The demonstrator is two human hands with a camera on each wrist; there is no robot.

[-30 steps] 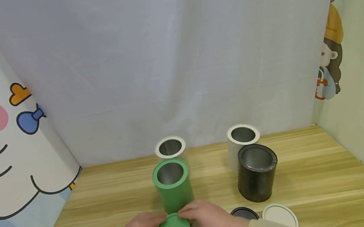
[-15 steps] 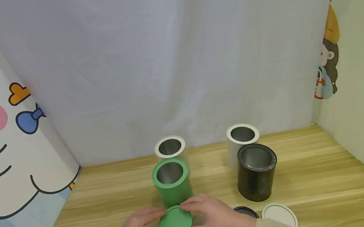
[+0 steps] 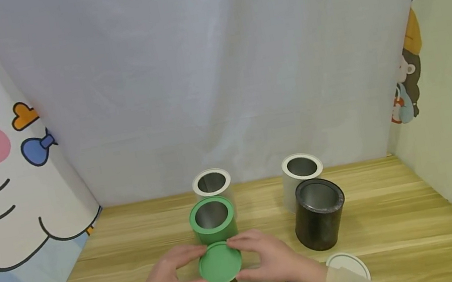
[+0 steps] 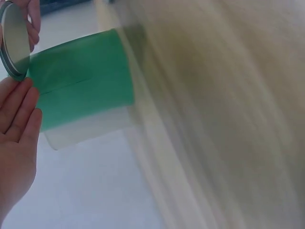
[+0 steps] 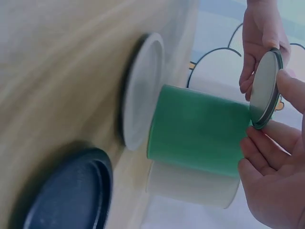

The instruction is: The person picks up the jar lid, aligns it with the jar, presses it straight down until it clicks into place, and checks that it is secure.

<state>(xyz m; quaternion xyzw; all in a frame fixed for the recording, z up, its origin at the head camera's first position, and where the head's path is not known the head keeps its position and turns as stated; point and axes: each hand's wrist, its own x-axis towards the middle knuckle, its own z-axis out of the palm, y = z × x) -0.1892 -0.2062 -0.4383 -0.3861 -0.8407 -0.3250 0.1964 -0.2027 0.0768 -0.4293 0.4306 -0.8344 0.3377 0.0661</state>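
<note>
Green lid (image 3: 220, 263), round, thin, pale underside, pinched by 2 hands (image 3: 164, 281) (image 3: 270, 259)

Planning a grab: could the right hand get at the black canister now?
Probably not yet: the right hand holds the green lid, though nothing visible blocks its way to the black canister.
</note>
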